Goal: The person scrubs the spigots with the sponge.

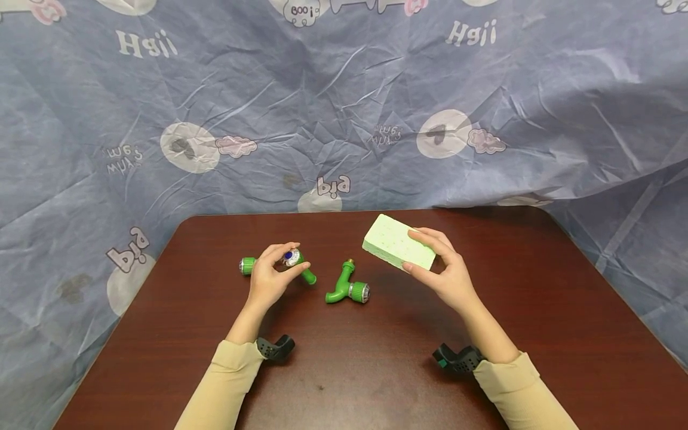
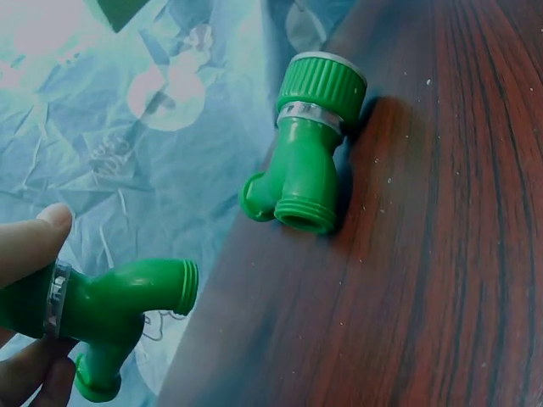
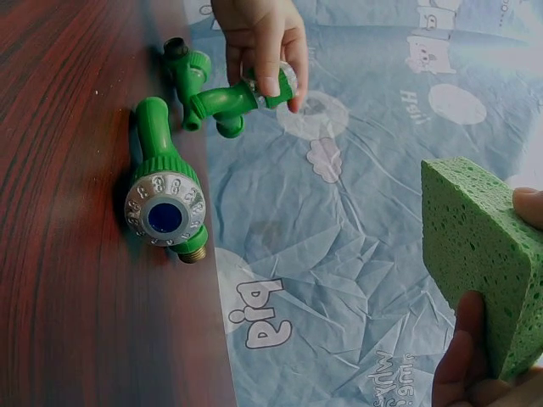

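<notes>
My left hand (image 1: 267,279) grips a green plastic tap (image 2: 127,292) by its knob, thumb and fingers on either side. In the left wrist view its body and spout stick out past the fingertips. My right hand (image 1: 448,278) pinches a light green sponge (image 1: 392,239) between thumb and fingers, raised over the table and tilted. Between the hands a second green tap (image 1: 343,286) lies on the table; the right wrist view shows its silver-rimmed knob with a blue centre (image 3: 165,218). A third green tap (image 1: 247,266) lies behind my left hand, mostly hidden in the head view.
The dark reddish-brown table (image 1: 344,370) extends under both arms. A wrinkled blue-grey printed cloth (image 1: 301,107) hangs behind the table and along its sides. Black bands (image 1: 276,347) are worn on both wrists.
</notes>
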A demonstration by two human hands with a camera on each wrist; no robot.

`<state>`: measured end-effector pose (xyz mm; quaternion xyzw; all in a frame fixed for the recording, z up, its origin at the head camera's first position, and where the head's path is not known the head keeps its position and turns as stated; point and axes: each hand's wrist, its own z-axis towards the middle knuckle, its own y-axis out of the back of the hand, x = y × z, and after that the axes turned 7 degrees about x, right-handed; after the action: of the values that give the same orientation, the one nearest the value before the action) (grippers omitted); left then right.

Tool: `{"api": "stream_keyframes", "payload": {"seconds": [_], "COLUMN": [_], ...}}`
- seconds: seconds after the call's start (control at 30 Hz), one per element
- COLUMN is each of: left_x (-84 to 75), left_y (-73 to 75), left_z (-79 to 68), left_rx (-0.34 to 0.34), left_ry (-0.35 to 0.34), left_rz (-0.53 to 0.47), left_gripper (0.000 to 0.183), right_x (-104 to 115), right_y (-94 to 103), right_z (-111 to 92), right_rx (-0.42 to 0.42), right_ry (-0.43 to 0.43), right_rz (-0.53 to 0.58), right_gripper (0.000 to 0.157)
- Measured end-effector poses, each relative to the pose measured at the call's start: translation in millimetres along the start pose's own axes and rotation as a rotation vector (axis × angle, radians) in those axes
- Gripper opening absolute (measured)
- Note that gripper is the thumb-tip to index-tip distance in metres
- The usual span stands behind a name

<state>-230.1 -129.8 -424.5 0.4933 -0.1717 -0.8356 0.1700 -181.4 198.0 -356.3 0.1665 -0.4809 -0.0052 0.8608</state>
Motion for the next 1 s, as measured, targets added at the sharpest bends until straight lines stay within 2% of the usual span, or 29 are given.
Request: {"api": "stream_keyframes", "payload": {"seconds": [0.1, 0.27, 0.43, 0.57, 0.8, 1.0], "left_x": [-4.3, -11.7, -19.2, -26.8, -37.9, -65.0], "left_y": [-0.6, -4.0, -9.7, -14.7, -20.4, -15.3], "left_z": [-0.1, -2.1, -3.5, -4.5, -5.5, -7.6], "left_rx": [0.007, 0.037, 0.089, 0.096, 0.114, 0.116], "left_ry": [0.014, 0.150, 0.201, 0.206, 0.144, 0.133], "left_rz": [-0.034, -0.131, -0.234, -0.289, -0.359, -0.357], "left_gripper": [0.050, 0.057, 0.055, 0.053, 0.050, 0.052], "right_x": [7.8, 10.2, 9.5, 9.0, 8.1, 6.9], "right_y": [-2.0, -4.1, -4.4, -4.1, -5.1, -7.3], "right_z": [0.1, -1.0, -0.9, 0.1, 0.1, -0.4], "right_rx": [0.003, 0.007, 0.010, 0.014, 0.023, 0.040], "right_ry": [-0.009, -0.027, -0.020, -0.017, -0.025, -0.025], "right_rz": [-0.006, -0.014, -0.009, -0.008, -0.009, 0.003], "right_gripper": [0.050, 0.049, 0.050, 0.051, 0.051, 0.051]}}
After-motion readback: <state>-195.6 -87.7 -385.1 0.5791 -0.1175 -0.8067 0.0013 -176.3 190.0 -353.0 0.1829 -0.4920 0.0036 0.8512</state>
